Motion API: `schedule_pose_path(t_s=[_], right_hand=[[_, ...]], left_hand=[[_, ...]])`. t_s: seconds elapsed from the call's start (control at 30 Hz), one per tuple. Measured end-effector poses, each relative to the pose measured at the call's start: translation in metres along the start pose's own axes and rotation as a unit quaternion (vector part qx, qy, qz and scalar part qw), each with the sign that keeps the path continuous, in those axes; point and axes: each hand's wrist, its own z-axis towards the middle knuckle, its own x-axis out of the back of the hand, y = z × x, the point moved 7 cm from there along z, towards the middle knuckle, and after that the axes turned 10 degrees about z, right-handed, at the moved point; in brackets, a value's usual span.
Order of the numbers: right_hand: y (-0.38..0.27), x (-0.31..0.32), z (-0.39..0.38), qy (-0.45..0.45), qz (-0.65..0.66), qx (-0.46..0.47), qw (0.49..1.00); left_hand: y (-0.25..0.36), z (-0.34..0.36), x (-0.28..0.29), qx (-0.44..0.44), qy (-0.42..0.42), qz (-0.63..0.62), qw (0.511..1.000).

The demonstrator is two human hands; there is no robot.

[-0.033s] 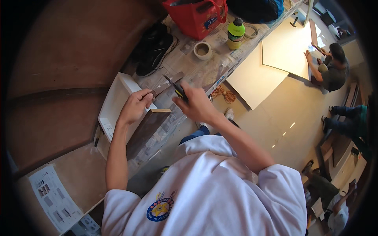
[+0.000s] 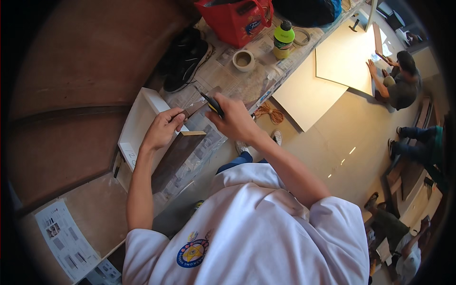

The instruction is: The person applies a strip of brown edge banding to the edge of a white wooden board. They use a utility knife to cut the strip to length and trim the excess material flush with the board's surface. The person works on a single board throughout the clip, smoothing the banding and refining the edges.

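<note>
My left hand (image 2: 164, 127) pinches one end of a thin brown strip (image 2: 192, 110) between thumb and fingers. In my right hand (image 2: 232, 118) is a black-and-yellow utility knife (image 2: 213, 104), its tip pointing up and left over the strip. Whether the blade touches the strip I cannot tell. Below the strip a dark brown board (image 2: 173, 159) with a pale top edge leans by the bench's near side. Left of my left hand stands an open white box-like frame (image 2: 142, 118).
The paper-covered bench (image 2: 223, 61) holds black shoes (image 2: 187, 66), a tape roll (image 2: 243, 61), a green bottle (image 2: 284, 40) and a red bag (image 2: 237, 21). A printed sheet (image 2: 66, 240) lies lower left. Rope (image 2: 270, 114), pale panels (image 2: 308, 95) and a crouching person (image 2: 401, 83) are to the right.
My right hand and the knife have shifted slightly, the knife's tip drawing a little down and left. My left hand stays in place on the strip.
</note>
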Motion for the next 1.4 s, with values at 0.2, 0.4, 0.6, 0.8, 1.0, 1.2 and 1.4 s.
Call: schedule_pose_path(t_s=[0.2,0.4,0.6,0.8,1.0,1.2,1.4], right_hand=[[0.025,-0.030,0.042,-0.120,0.085,-0.050,0.988],[0.036,-0.030,0.047,-0.178,0.051,-0.078,0.979],[0.026,-0.022,0.048,-0.132,-0.025,-0.006,0.991],[0.022,-0.019,0.047,-0.042,-0.099,-0.011,0.994],[0.013,-0.019,0.042,0.019,-0.104,-0.023,0.994],[0.012,-0.027,0.045,0.060,-0.127,-0.069,0.988],[0.009,0.009,0.052,-0.063,0.026,-0.018,0.997]], left_hand=[[0.006,0.007,0.001,-0.024,-0.076,0.050,0.996],[0.015,0.007,-0.002,0.009,-0.097,0.034,0.995],[0.022,0.013,0.002,-0.044,-0.046,0.127,0.990],[0.055,0.014,0.003,-0.048,0.077,0.298,0.950],[0.066,0.011,-0.003,-0.022,0.156,0.382,0.911],[0.071,0.013,-0.019,0.018,0.213,0.437,0.873],[0.073,0.025,0.008,-0.066,0.019,0.244,0.967]])
